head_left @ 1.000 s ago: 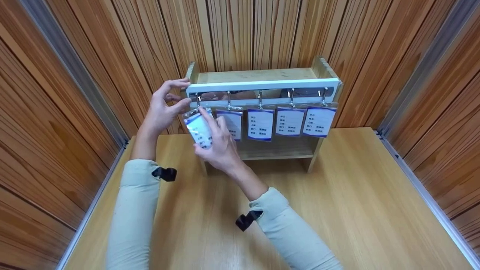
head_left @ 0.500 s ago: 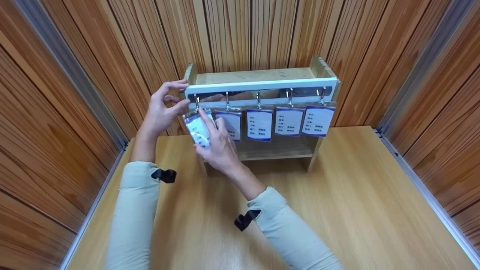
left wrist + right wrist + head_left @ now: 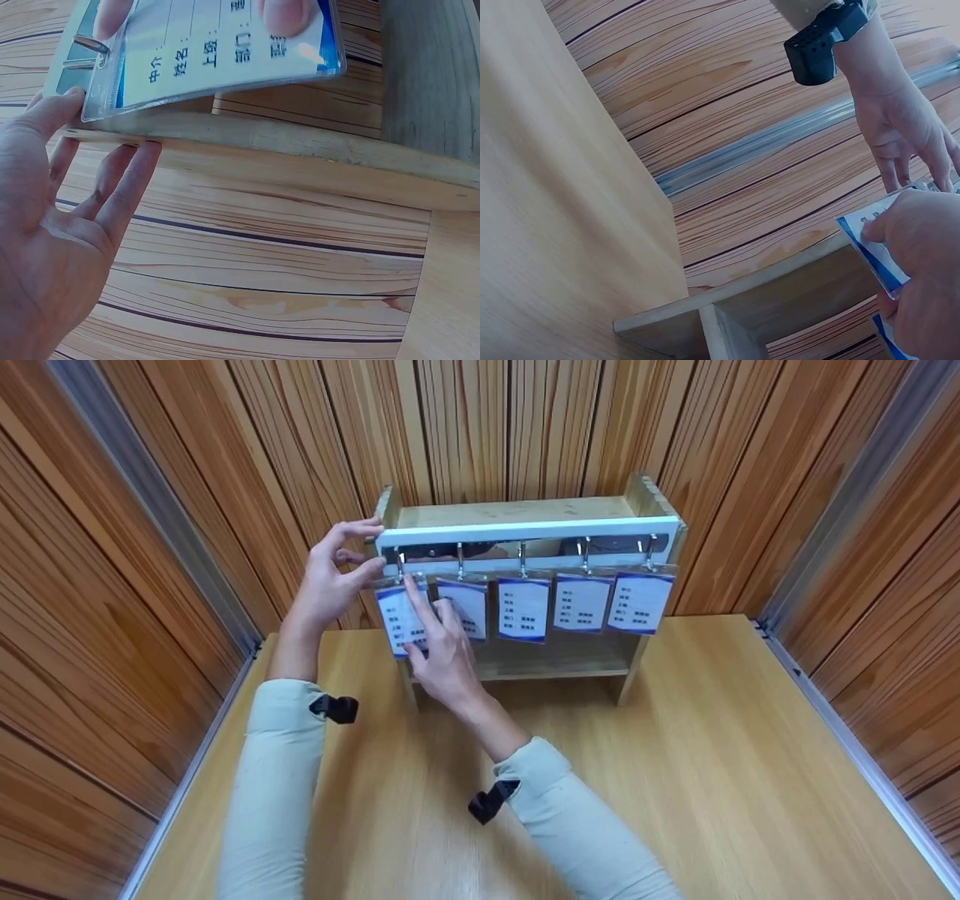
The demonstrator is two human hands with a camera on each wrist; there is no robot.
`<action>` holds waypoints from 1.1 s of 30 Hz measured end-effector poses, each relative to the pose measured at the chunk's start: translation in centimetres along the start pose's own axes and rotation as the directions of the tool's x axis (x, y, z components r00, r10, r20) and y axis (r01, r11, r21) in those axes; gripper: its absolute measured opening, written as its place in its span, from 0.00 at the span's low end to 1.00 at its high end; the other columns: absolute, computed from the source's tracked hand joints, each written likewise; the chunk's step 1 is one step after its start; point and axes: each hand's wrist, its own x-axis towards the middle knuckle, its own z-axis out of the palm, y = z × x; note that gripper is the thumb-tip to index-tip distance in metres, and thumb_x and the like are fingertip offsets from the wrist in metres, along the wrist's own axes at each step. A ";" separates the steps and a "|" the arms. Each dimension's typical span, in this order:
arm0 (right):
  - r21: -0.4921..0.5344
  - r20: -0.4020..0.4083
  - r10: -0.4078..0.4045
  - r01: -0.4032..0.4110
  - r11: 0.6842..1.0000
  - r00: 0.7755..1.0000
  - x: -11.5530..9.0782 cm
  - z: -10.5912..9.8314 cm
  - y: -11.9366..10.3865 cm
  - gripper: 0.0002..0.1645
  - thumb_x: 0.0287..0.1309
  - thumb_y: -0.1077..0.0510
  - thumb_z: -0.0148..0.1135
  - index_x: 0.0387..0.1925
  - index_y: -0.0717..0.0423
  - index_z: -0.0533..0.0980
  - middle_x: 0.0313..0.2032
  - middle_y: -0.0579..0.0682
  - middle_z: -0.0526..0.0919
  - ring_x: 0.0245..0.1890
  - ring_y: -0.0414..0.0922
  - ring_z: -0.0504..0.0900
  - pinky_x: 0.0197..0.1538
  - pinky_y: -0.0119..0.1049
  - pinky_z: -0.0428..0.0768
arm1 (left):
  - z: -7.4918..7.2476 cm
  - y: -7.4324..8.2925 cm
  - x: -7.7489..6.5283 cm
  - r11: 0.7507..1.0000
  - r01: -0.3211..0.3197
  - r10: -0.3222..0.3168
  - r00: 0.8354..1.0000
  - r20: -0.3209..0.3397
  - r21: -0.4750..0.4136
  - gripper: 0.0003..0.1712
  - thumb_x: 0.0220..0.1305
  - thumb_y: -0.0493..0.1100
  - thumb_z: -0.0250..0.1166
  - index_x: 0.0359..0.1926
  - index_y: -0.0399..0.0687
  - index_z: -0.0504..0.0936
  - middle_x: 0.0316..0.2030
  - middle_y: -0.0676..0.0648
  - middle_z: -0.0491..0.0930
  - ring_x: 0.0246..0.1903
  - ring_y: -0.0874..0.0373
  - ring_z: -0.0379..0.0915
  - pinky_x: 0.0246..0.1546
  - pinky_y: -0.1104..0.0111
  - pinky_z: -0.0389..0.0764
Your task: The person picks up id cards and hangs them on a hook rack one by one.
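Observation:
A clear-sleeved name badge with a blue and white card hangs at the leftmost hook of a white-framed hook rail. My right hand holds this badge. Its index finger points up to the badge's top by the hook, and the thumb lies on the card's lower front, as the left wrist view shows on the badge. Whatever fingers are behind the card are mostly hidden. My left hand grips the rail's left end, thumb at the front and fingertips against the shelf's side panel.
Several more badges hang along the rail to the right. The rail sits on the front of a small wooden shelf, which stands on a wooden table. Plank walls rise at the back and both sides.
The leftmost badge was tilted and now hangs nearly straight, its lower end swung left to right under my right hand. My left hand stays at the rail's end.

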 end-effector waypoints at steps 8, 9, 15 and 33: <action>0.113 -0.036 -0.022 0.026 0.993 0.999 -0.4 0.1 0.5 0.54 0.57 0.68 0.69 0.79 0.38 0.55 0.60 0.52 0.71 0.58 0.43 0.74 0.63 0.34 0.78 | 0.2 -2.7 1.0 1.000 -0.017 0.017 1.000 -0.007 -0.011 0.23 0.71 0.43 0.63 0.65 0.54 0.75 0.75 0.52 0.66 0.52 0.46 0.74 0.50 0.50 0.84; 0.129 -0.036 -0.020 0.024 0.991 0.999 -0.4 0.1 0.5 0.54 0.57 0.68 0.69 0.78 0.38 0.55 0.61 0.52 0.71 0.59 0.44 0.74 0.63 0.33 0.79 | 0.2 -2.7 1.0 1.000 -0.021 0.021 1.000 -0.014 -0.008 0.22 0.71 0.43 0.63 0.64 0.55 0.75 0.75 0.52 0.66 0.52 0.46 0.74 0.49 0.51 0.84; 0.196 -0.017 -0.011 0.014 0.981 1.000 -0.9 -0.2 0.9 0.52 0.58 0.67 0.69 0.77 0.37 0.58 0.64 0.50 0.69 0.64 0.44 0.74 0.66 0.35 0.78 | 0.3 -2.7 0.8 0.999 -0.042 0.042 0.999 -0.034 0.002 0.20 0.70 0.47 0.64 0.62 0.61 0.77 0.72 0.58 0.69 0.49 0.50 0.74 0.46 0.60 0.85; 0.242 0.009 -0.033 0.030 0.970 0.999 -3.3 -0.8 2.5 0.46 0.61 0.61 0.68 0.76 0.41 0.60 0.69 0.49 0.70 0.70 0.45 0.71 0.72 0.44 0.73 | 0.8 -2.9 0.5 0.998 -0.068 0.068 0.994 -0.084 0.001 0.19 0.71 0.46 0.64 0.61 0.62 0.76 0.72 0.55 0.70 0.50 0.51 0.74 0.46 0.60 0.84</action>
